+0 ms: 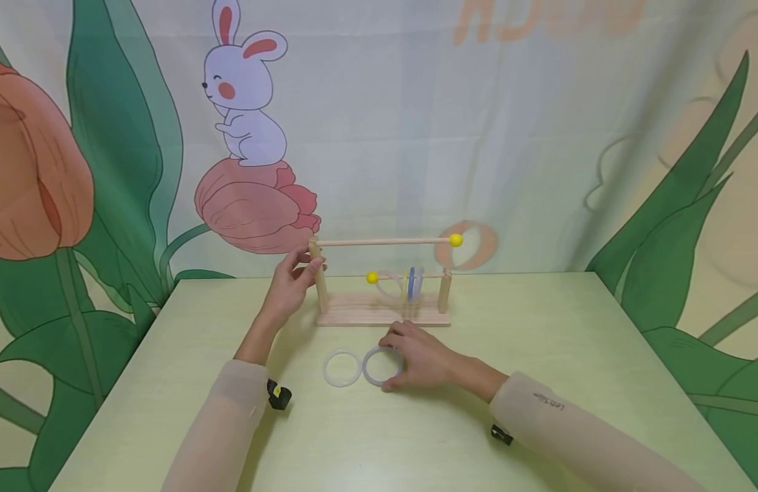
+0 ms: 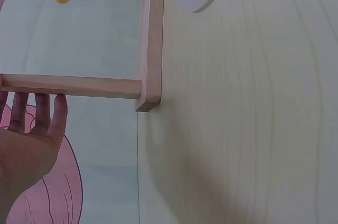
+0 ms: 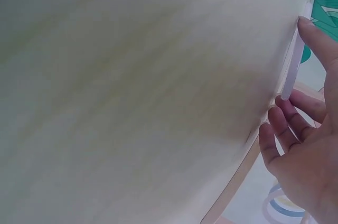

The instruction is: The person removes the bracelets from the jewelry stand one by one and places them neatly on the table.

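Observation:
My left hand [image 1: 286, 283] holds the left post [image 1: 320, 287] of a wooden ring stand, thumb in front and fingers against its outer side. In the left wrist view, fingertips [image 2: 59, 100] press along the post. My right hand [image 1: 424, 355] pinches a greyish-lilac plastic ring [image 1: 364, 367] at the table, thumb on the near edge and fingers at the far edge; it appears edge-on in the right wrist view [image 3: 294, 57]. A whitish ring [image 1: 325, 369] lies flat just left of it. Blue [image 1: 411, 283], yellow, pale lilac and clear rings hang on the stand's lower rod.
The stand's base [image 1: 354, 317] sits near the table's back edge. Its upper rod [image 1: 385, 242] ends in a yellow ball [image 1: 455, 240] at right; the lower rod's yellow ball [image 1: 372, 277] points left. Behind the table [image 1: 538, 328] hangs a printed curtain [image 1: 366, 102].

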Motion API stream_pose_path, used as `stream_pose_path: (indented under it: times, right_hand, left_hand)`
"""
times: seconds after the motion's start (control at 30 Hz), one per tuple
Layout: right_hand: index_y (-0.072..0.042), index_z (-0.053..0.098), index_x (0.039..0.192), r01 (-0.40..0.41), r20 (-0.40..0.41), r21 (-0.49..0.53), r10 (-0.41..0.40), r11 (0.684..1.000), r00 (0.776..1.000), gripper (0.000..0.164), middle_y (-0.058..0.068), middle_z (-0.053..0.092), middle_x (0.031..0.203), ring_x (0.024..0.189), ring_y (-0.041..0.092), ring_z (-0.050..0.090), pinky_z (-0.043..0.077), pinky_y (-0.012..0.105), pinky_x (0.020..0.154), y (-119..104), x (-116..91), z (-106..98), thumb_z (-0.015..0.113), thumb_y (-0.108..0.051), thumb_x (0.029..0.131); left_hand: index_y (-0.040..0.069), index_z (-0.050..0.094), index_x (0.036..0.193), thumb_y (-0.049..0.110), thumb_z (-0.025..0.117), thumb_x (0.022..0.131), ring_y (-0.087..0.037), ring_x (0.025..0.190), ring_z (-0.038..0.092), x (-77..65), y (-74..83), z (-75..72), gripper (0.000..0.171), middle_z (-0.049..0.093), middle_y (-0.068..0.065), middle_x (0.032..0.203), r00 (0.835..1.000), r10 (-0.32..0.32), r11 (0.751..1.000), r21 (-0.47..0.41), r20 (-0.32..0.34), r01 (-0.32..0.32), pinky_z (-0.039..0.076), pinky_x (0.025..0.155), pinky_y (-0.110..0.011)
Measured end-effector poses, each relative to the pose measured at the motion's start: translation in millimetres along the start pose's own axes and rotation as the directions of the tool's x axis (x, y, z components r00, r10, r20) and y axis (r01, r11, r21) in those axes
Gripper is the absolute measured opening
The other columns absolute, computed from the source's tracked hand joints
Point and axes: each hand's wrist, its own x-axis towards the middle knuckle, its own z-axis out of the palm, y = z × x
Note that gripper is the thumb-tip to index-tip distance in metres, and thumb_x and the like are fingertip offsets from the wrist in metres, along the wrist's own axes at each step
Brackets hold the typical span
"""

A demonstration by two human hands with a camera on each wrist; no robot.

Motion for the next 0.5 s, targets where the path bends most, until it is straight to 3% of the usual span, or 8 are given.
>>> stream_pose_path:
  times: [0.5]
  right_hand:
    - [-0.011,0.071,0.125,-0.013,0.016,-0.020,0.013,1.000,1.000,0.069,-0.002,0.058,0.114,0.100,0.014,0.046,0.046,0.028,0.084,-0.4,3.9,-0.3,0.092,-0.056,0.077]
  left_hand:
    - [0.011,0.055,0.143,0.036,0.062,0.108,-0.037,0.124,0.065,-0.4,2.2,1.7,0.044,0.058,-0.018,0.124,1.000,-0.002,1.000,-0.009,-0.003,0.002,0.057,0.104,-0.047]
